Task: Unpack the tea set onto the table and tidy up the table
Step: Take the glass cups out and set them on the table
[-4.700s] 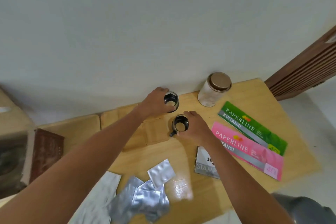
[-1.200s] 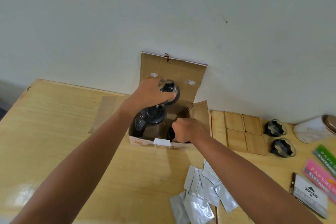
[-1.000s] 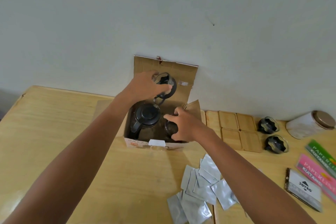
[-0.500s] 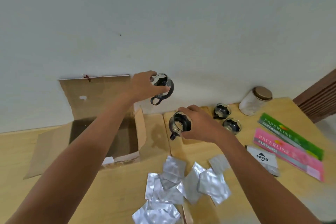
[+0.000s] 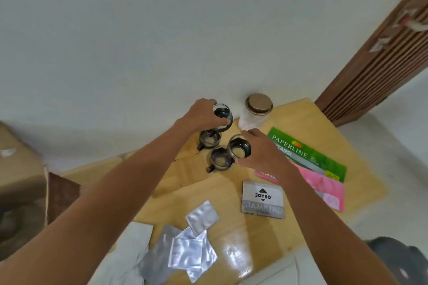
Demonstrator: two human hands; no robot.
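The left hand [image 5: 201, 116] is curling its fingers around the rim of a small glass tea cup [image 5: 222, 114] with a dark holder, gripping it from above near the wall. This cup is sitting higher in the view than a second cup [image 5: 209, 140] directly in front of it; whether the held cup is resting on anything cannot be told. The right hand [image 5: 259, 150] is closing thumb and fingers on the rim of a third cup [image 5: 239, 148], which is touching or just overlapping a fourth cup [image 5: 219, 161] beside it. The second and fourth cups are standing upright on the wooden tabletop [image 5: 301, 122], near a group of square wooden coasters [image 5: 185, 171] lying flat to their left. A frosted glass jar [image 5: 254, 112] with a brown lid is standing just behind the right hand, against the wall. A green Paperline receipt book [image 5: 308, 155] and a pink one [image 5: 324, 186] are lying to the right of the right forearm, partly overlapping. A Joyko stamp pad [image 5: 262, 199] is lying near the pink book, toward the camera. Silver foil sachets [image 5: 190, 245] are lying scattered at the near edge. A cardboard box [image 5: 18, 169] is showing at the far left, blurred.
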